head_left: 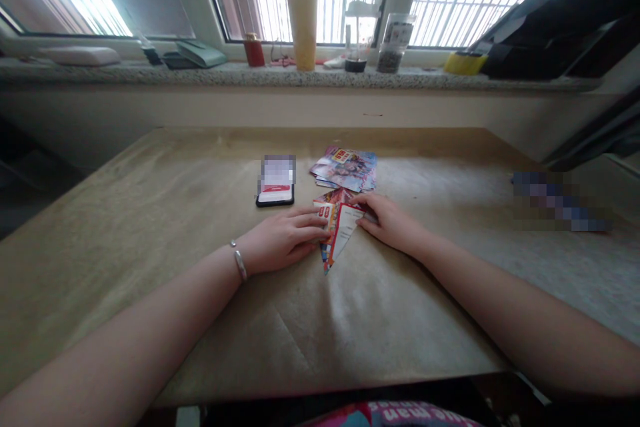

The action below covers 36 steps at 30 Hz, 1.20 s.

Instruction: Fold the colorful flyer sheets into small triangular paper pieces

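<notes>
A folded sheet of colourful printed paper lies on the table in front of me, creased into a shape that narrows to a point towards me. Its right flap shows a white side with a red border. My left hand, with a silver bracelet on the wrist, rests flat, its stretched fingers lying on the paper's left edge. On the other side, my right hand is closed on the paper's upper right edge with thumb and fingertips. Just beyond the folded paper sits a stack of similar printed sheets.
A phone lies left of the stack. Far right on the table is a blurred dark bluish item. Along the windowsill stand a tall drink cup, a red jar, a clear container and a black bag.
</notes>
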Each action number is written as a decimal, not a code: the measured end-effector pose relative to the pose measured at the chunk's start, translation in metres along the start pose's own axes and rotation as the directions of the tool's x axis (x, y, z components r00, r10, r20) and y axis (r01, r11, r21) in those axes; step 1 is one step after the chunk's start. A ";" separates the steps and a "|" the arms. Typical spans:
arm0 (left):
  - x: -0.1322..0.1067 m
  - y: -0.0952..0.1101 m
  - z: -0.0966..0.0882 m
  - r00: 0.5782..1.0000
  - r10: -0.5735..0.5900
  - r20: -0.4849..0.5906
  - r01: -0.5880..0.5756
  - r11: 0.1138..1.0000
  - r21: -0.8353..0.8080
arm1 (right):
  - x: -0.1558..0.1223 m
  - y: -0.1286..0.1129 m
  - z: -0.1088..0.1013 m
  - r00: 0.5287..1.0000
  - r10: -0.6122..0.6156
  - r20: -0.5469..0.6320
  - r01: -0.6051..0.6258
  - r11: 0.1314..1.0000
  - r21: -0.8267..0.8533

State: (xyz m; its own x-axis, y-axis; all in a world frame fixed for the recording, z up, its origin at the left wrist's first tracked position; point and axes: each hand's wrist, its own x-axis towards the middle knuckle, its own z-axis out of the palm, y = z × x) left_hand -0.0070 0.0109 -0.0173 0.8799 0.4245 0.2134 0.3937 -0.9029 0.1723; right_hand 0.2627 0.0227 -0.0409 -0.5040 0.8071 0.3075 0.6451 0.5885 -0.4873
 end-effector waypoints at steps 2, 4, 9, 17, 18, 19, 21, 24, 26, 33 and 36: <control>0.000 -0.001 0.000 1.000 0.000 0.010 0.000 1.000 -0.006 | 0.000 0.002 0.001 1.000 0.006 -0.025 -0.005 0.999 0.039; -0.001 -0.001 0.000 1.000 0.005 0.018 -0.005 1.000 -0.005 | -0.001 0.004 0.002 0.999 -0.001 -0.045 0.004 0.997 0.079; -0.002 -0.002 0.000 1.000 -0.015 0.021 0.015 1.000 0.007 | -0.002 0.007 0.003 0.996 0.052 -0.071 -0.035 0.972 0.231; -0.001 -0.001 0.000 1.000 -0.012 0.004 0.012 1.000 0.020 | -0.006 0.007 -0.008 0.977 0.191 -0.093 -0.140 0.909 0.393; -0.001 -0.001 0.000 1.000 -0.011 0.002 0.011 1.000 0.020 | -0.007 0.006 -0.010 0.977 0.199 -0.080 -0.153 0.907 0.392; -0.001 -0.001 -0.001 1.000 -0.009 0.001 0.009 1.000 0.020 | -0.007 0.005 -0.012 0.977 0.207 -0.058 -0.170 0.908 0.383; -0.001 -0.001 -0.001 1.000 -0.006 0.000 0.006 1.000 0.021 | -0.008 0.003 -0.014 0.975 0.221 -0.024 -0.206 0.937 0.283; -0.002 -0.001 -0.001 1.000 -0.007 0.000 0.007 1.000 0.026 | -0.008 -0.001 -0.015 0.986 0.164 0.005 -0.164 0.982 0.098; -0.002 0.000 0.000 1.000 -0.014 0.009 0.014 0.999 0.030 | -0.008 -0.002 -0.014 0.999 0.043 0.026 -0.043 0.999 0.025; -0.002 -0.001 0.001 1.000 -0.002 0.001 0.002 0.998 0.067 | -0.007 -0.009 -0.008 0.967 -0.244 0.075 0.255 0.939 -0.233; -0.002 0.000 0.001 1.000 -0.009 -0.001 0.009 0.996 0.087 | -0.007 -0.013 -0.006 0.962 -0.254 0.098 0.272 0.916 -0.296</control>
State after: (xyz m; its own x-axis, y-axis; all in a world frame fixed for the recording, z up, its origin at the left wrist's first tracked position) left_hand -0.0082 0.0105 -0.0192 0.8761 0.4326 0.2126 0.4232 -0.9015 0.0904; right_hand 0.2611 0.0099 -0.0317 -0.7053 0.6222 0.3397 0.6233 0.7726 -0.1210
